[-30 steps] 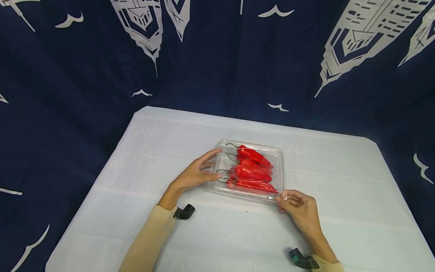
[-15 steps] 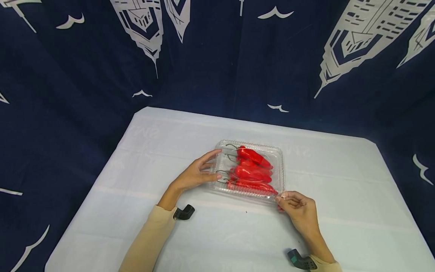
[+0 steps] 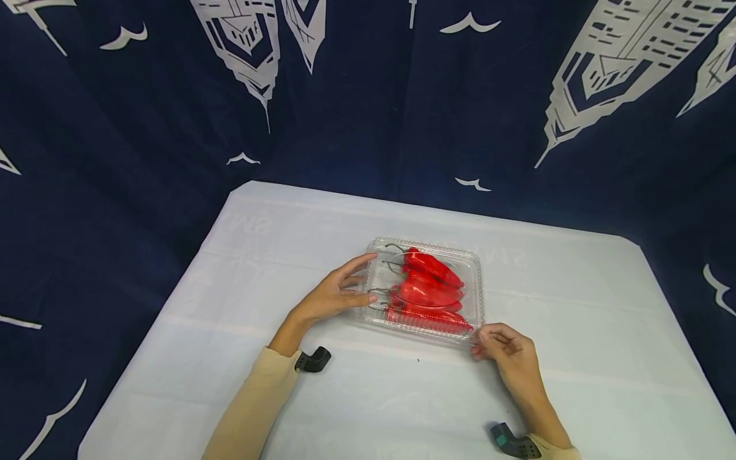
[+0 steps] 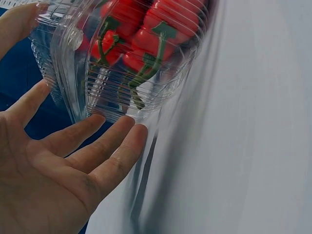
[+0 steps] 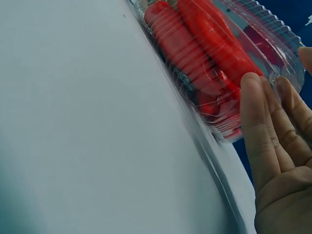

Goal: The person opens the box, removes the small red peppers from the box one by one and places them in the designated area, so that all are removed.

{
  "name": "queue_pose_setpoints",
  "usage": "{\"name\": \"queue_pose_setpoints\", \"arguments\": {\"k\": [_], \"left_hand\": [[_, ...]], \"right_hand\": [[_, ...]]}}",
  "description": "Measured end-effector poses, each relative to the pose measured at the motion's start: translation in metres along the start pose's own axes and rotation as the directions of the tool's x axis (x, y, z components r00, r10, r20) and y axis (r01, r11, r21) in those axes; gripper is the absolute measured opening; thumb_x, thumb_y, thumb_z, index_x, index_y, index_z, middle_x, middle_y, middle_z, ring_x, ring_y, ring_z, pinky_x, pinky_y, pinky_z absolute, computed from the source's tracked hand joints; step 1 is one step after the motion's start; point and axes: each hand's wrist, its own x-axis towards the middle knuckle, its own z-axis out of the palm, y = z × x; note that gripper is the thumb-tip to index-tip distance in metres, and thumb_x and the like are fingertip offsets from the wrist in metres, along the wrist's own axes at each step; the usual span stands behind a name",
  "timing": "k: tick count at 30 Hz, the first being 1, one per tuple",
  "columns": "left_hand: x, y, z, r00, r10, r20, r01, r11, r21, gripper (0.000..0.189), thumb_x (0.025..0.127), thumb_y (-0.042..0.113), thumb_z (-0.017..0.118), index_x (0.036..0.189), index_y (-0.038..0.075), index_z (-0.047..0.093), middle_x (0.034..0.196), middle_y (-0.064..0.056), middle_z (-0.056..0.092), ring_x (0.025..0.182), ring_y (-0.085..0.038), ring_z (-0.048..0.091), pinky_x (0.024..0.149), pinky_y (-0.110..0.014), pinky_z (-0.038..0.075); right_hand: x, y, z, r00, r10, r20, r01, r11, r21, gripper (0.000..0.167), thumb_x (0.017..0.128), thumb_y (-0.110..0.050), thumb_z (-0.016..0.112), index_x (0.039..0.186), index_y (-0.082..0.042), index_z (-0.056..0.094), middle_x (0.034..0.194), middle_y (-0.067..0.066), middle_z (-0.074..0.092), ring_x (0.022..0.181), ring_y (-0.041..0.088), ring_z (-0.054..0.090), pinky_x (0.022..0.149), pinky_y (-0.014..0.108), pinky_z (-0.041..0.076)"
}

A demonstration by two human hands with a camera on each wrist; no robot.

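Note:
A clear plastic clamshell container (image 3: 474, 275) lies in the middle of the white table with its lid down. Through it show several red peppers (image 3: 425, 291) with green stems (image 4: 156, 53). My left hand (image 3: 328, 297) is at the container's left end; its fingers (image 4: 112, 151) are nearly straight and spread, the tips against the ribbed side. At the near right corner my right hand (image 3: 508, 351) has the rim between thumb and fingers, pinching it. In the right wrist view its fingers (image 5: 253, 117) lie close against that corner, and the thumb is only partly visible.
A white cloth covers the table (image 3: 276, 249). Behind and beside it hangs a dark blue curtain (image 3: 356, 128) with white printed shapes. A tiny dark speck (image 3: 418, 360) lies on the cloth before the container. Black camera mounts (image 3: 313, 360) sit on both wrists.
The right thumb has drawn back slightly to the right at the container's corner. The left hand, container and peppers stay in place; the head view shifts very slightly.

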Motion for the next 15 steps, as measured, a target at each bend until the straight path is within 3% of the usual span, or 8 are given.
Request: {"name": "queue_pose_setpoints", "arguments": {"k": [4,9,15], "left_hand": [[-0.001,0.002,0.000,1.000,0.002,-0.002,-0.002,1.000,0.000,0.080,0.088,0.019,0.077,0.155,0.034,0.036,0.164,0.008,0.024,0.145,-0.037,0.036,0.112,-0.055,0.039],[-0.001,0.002,0.000,1.000,0.004,-0.005,-0.004,1.000,0.001,0.080,0.088,0.018,0.077,0.155,0.033,0.036,0.164,0.006,0.024,0.144,-0.038,0.037,0.113,-0.055,0.038],[-0.001,0.003,0.000,1.000,-0.007,-0.010,0.007,1.000,-0.001,0.079,0.088,0.019,0.077,0.154,0.035,0.037,0.164,0.006,0.026,0.144,-0.037,0.038,0.112,-0.055,0.039]], "right_hand": [[0.000,-0.003,-0.004,0.999,0.034,0.016,-0.033,0.999,-0.043,0.023,0.104,-0.003,0.049,0.100,0.016,0.061,0.090,-0.002,0.072,0.073,0.012,0.072,0.064,0.031,0.061],[0.001,-0.006,-0.008,0.995,0.083,0.060,-0.082,0.996,-0.018,0.033,0.109,-0.016,0.040,0.102,0.007,0.063,0.103,-0.004,0.068,0.083,0.011,0.072,0.067,0.033,0.061],[0.004,-0.006,-0.012,0.992,0.091,0.090,-0.094,0.995,0.029,0.029,0.107,-0.008,0.040,0.112,0.009,0.063,0.125,-0.007,0.062,0.104,0.004,0.065,0.071,0.032,0.061]]}}
